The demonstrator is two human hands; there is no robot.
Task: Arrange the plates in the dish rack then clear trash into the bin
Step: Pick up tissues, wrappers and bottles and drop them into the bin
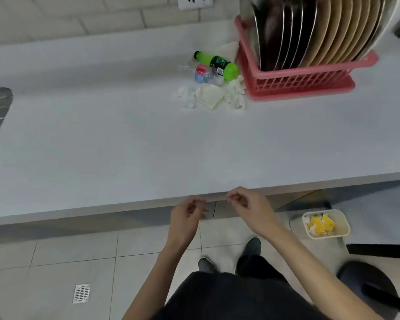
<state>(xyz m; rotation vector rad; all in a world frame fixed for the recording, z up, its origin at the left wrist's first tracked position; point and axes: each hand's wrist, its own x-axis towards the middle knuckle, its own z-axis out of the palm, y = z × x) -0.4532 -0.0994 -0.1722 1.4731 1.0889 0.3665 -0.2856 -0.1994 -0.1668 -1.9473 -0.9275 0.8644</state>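
At top edge, plates (321,31) cropped, blurred

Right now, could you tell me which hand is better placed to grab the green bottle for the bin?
Probably the right hand: it is empty, slightly farther forward than the left hand, and the bin stands on its side.

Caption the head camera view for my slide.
Plates fill the pink dish rack, trash lies beside it; left hand and right hand hover empty by the counter.
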